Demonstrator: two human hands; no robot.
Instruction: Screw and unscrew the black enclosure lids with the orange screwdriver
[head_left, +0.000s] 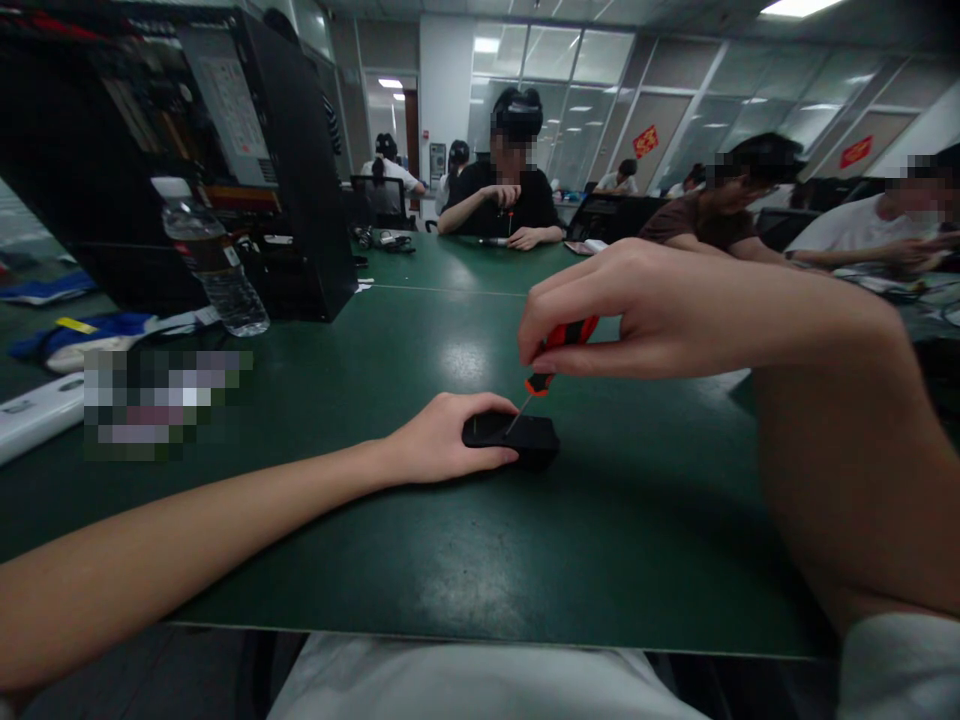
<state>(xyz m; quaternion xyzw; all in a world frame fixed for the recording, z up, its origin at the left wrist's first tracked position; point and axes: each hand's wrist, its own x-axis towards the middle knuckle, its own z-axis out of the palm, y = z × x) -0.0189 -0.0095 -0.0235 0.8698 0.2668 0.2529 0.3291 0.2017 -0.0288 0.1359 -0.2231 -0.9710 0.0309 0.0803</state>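
Observation:
A small black box-shaped device (536, 440) lies on the green table (480, 560). Thumb and fingers of my left hand (435, 440) grip it from its left end. Above it, my right hand (615, 310) is closed around the red and black handle of a screwdriver (574, 332). The thin shaft slants down to the left, and its tip meets the top of the black device. What lies under the tip is too small to make out.
At the left stand an open computer case (292, 150) and a water bottle (214, 255). A white power strip (37, 415) lies near the left edge. Across the table sits a person in black (480, 210); other people sit at the right.

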